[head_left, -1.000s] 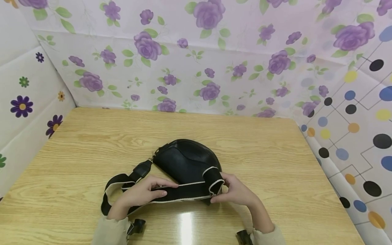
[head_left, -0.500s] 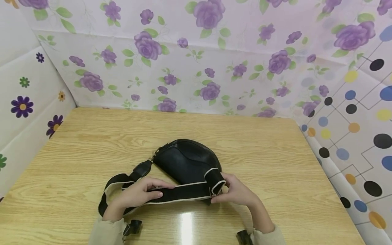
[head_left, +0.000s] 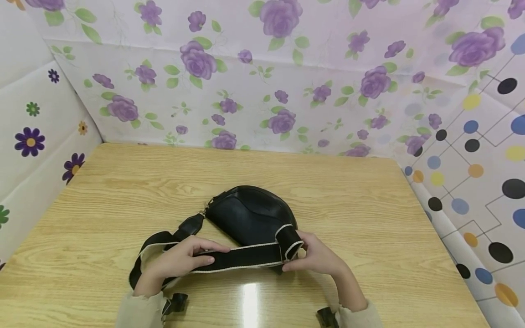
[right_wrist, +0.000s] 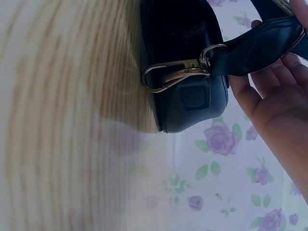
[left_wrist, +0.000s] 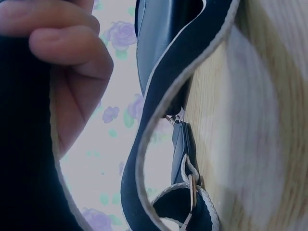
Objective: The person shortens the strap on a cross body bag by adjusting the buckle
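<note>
A black half-moon leather bag [head_left: 246, 214] lies on the wooden table in the head view. Its black webbing strap [head_left: 250, 256], edged in white, stretches in front of it between both hands. My left hand [head_left: 180, 260] pinches the strap between thumb and fingers; behind that wrist the strap bends back in a loop. My right hand [head_left: 317, 257] holds the strap's other end by the bag, where the webbing folds over itself. In the right wrist view, a leather tab [right_wrist: 260, 45] in those fingers joins a gold clasp [right_wrist: 180, 72] at the bag's end.
The table [head_left: 135, 182] spreads around the bag. Floral sheeting [head_left: 246, 91] stands along its back edge, with a dotted sheet [head_left: 471, 182] on the right and a flowered one [head_left: 37, 168] on the left. Both wrists wear dark camera mounts near the front.
My left hand has slid a little to the left along the strap, exposing more webbing between the hands. The right hand stays nearly in place, and the bag has not moved.
</note>
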Tool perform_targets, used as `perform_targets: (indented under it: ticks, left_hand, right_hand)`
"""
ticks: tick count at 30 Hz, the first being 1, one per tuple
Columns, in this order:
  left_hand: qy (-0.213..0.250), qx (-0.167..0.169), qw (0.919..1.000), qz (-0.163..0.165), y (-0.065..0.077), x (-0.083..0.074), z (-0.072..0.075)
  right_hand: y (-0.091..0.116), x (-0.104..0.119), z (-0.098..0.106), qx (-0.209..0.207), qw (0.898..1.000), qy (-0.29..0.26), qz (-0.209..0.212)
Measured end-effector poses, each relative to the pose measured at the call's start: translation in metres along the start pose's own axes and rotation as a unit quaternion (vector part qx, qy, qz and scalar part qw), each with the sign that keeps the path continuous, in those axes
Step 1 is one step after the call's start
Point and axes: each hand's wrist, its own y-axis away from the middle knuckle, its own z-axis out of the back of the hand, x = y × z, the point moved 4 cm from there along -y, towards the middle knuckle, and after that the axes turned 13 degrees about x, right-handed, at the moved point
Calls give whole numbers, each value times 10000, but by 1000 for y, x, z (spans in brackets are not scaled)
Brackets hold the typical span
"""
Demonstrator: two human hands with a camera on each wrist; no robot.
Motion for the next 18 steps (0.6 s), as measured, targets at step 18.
perform_targets:
  ticks: [18]
  left_hand:
    - [4,27,10000,-77,11,-1,4]
  right_hand:
    - [0,2,0,-27,9999,-67,-74]
